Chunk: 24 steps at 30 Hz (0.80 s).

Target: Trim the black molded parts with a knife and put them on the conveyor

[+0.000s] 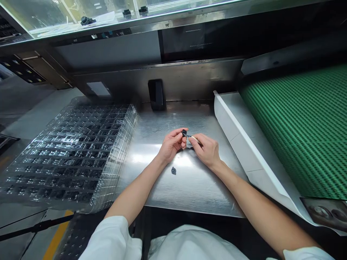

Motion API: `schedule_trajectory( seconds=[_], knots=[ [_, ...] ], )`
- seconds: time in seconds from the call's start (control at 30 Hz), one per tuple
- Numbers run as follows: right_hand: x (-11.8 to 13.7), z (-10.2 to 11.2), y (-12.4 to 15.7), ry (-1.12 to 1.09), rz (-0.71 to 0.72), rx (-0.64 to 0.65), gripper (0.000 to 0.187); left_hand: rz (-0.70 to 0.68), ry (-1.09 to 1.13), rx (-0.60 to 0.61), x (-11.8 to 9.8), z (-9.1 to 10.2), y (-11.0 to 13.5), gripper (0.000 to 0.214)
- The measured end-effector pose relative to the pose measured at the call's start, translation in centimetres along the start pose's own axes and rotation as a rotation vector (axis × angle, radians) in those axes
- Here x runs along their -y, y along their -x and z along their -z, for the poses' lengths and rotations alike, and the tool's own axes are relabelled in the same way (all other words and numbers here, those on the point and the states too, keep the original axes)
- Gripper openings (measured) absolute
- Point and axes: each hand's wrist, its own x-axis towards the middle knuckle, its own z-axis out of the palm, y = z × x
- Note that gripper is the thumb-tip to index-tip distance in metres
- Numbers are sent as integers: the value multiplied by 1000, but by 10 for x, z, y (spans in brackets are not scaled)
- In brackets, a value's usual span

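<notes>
Two hands over a brushed steel surface (189, 180). Left hand (171, 144) pinched shut on one small black part (184, 133), held just above the surface near its middle. Right hand (206, 150) closed around one thin pale tool (193, 137), tip touching the black part. One second black part (173, 170) lying flat on the surface, just below the left wrist, apart from both hands.

To the left, one stack of clear plastic trays (73, 151), many pockets filled with dark parts, too many and too glossy to count. To the right, one white chute wall (235, 133) beside one green ribbed conveyor belt (303, 126). One black block (156, 94) standing upright against the back panel. Three black parts (87, 20) on the glass shelf above, well apart from the hands. One photo card (325, 213) at the lower right showing round dark parts; no legible text on it. One pale label (98, 88) on the back panel, writing unreadable. White sleeves at the bottom edge.
</notes>
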Motion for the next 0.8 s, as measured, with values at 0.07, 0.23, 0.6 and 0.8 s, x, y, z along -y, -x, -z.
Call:
schedule_trajectory(
  seconds=[0.07, 0.23, 0.6, 0.8],
  knots=[
    [0, 0, 0, 6, -15, -13, 41, -4, 0, 5, 0, 0, 0, 44],
    [1, 1, 0, 14, -13, 27, 46, -3, 1, -1, 0, 0, 1, 44],
    [0, 3, -3, -22, -75, 17, 49, 12, -13, -13, 0, 0, 0, 42],
    [5, 9, -6, -152, -64, -53, 50, 19, 11, -38, 0, 2, -2, 40]
  ],
)
